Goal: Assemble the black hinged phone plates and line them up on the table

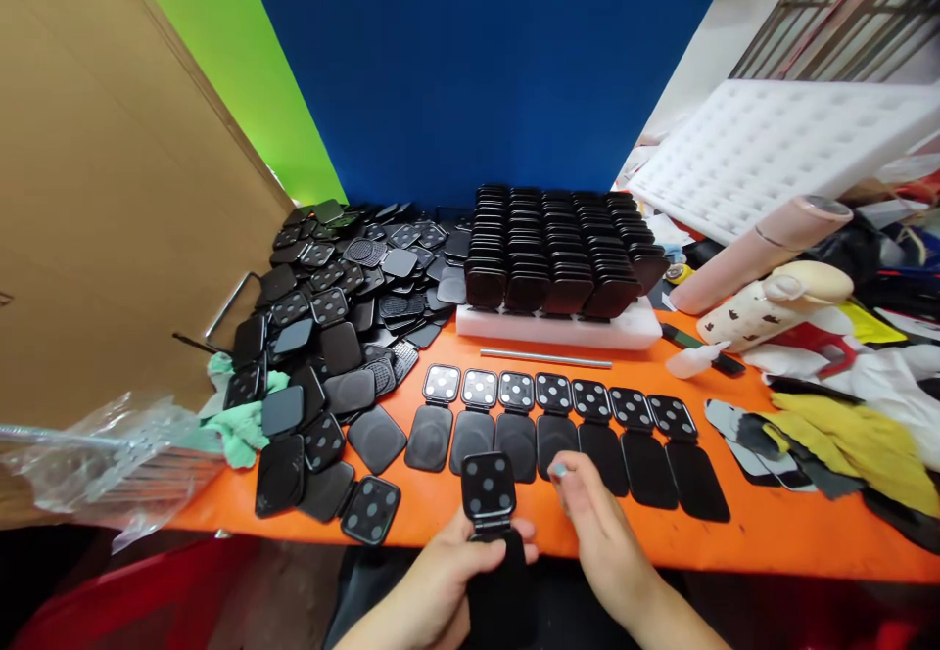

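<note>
Near the table's front edge, my left hand (pixel 449 572) is closed around a black hinged plate (pixel 488 487). Its small square panel with several grey round dots faces up, and the larger panel hangs down below the hinge. Beside it on the right, my right hand (pixel 606 550) is pinched, apart from the plate. A small pale bluish spot shows at its fingertips; what it is I cannot make out. Just beyond both hands, several unfolded hinged plates (pixel 603 456) lie in a row. The dots on their small panels look lighter and shinier, above all at the left end.
A loose heap of black plates (pixel 342 347) covers the left side. Stacked plates (pixel 565 239) stand in a white foam block (pixel 558 325) behind a metal rod (pixel 545 359). To the right are a pink tumbler (pixel 764 249), a small dropper bottle (pixel 694 361) and yellow gloves (pixel 859 444).
</note>
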A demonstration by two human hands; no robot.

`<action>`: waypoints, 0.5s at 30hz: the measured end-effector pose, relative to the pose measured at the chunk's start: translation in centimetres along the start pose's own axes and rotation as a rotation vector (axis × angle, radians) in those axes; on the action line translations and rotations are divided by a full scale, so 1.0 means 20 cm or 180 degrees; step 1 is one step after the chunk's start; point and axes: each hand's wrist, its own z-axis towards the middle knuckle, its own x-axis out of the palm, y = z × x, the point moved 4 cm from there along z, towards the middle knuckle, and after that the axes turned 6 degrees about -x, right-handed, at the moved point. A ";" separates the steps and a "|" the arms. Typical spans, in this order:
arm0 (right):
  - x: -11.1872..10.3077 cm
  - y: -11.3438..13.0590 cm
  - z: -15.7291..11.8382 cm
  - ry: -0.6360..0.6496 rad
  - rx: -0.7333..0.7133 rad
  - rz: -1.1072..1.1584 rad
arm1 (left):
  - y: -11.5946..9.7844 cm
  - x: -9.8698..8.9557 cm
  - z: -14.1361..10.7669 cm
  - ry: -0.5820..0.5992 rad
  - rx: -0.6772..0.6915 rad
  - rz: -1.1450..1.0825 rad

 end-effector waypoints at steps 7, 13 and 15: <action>0.05 0.17 0.04 0.1084 -0.0228 -0.1218 | -0.11 0.08 0.03 -0.0343 0.1146 0.2512; 0.00 0.22 0.05 0.1305 -0.0287 -0.1616 | -0.12 0.11 -0.01 -0.0334 0.1769 0.3941; -0.01 0.25 0.06 0.1387 -0.0275 -0.1405 | -0.12 0.12 -0.01 -0.0330 0.1784 0.4055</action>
